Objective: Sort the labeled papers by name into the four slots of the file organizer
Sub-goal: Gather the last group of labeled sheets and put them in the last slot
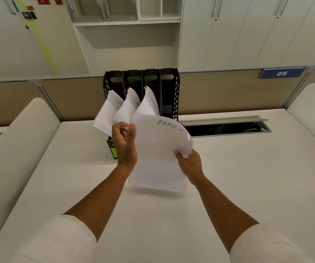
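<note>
A black four-slot file organizer (169, 86) stands at the back of the white desk. White papers (109, 111) lean out of its three left slots; the rightmost slot shows no paper. In front of it I hold a stack of white sheets (158, 149) above the desk, the top sheet marked "ADMIN" in green. My left hand (124, 143) pinches the stack's upper left corner between thumb and curled fingers. My right hand (189, 164) grips the stack's right edge, thumb on top, and the sheets curl over there.
The white desk (228, 177) stretches around the stack. An open cable trough (226, 127) runs to the right of the organizer. Beige partition panels stand behind, one carrying a blue "015" sign (281, 73). White rounded dividers flank both sides.
</note>
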Available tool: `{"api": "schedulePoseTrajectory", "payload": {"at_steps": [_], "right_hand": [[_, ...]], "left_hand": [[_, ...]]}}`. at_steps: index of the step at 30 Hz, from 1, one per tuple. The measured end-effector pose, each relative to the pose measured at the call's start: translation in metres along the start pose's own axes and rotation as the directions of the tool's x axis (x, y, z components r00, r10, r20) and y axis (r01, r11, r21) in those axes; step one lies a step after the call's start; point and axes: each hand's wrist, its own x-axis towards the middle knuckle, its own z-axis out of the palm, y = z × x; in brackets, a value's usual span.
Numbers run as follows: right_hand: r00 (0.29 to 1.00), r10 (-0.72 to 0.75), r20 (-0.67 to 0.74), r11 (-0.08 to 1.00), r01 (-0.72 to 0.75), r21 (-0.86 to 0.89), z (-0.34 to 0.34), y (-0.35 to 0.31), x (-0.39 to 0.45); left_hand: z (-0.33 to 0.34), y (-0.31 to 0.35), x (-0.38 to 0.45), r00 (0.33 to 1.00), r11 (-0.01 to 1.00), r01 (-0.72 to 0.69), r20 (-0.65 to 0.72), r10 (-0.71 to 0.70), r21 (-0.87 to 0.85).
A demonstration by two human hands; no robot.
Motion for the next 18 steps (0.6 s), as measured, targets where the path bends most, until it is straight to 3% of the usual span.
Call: {"api": "schedulePoseTrajectory", "payload": {"at_steps": [5, 9, 11, 18], "right_hand": [[1.0, 0.006, 0.014, 0.999, -0.007, 0.036, -0.004, -0.002, 0.003], [0.999, 0.017, 0.031, 0.999, -0.018, 0.043, -0.005, -0.003, 0.005], [0.999, 0.023, 0.03, 0.999, -0.024, 0.046, -0.006, -0.004, 0.006], [0.996, -0.045, -0.076, 0.999, 0.046, 0.001, -0.001, -0.009, 0.005]], "left_hand": [[-0.013, -0.014, -0.007, 0.991, 0.963, 0.081, 0.083, -0.106, 0.259], [-0.02, -0.024, -0.011, 0.941, 0.958, 0.246, 0.202, -0.272, 0.146], [-0.02, -0.027, -0.014, 0.922, 0.944, 0.269, 0.233, -0.31, 0.19], [-0.001, -0.03, -0.031, 0.941, 0.954, 0.212, 0.218, -0.258, 0.214]]}}
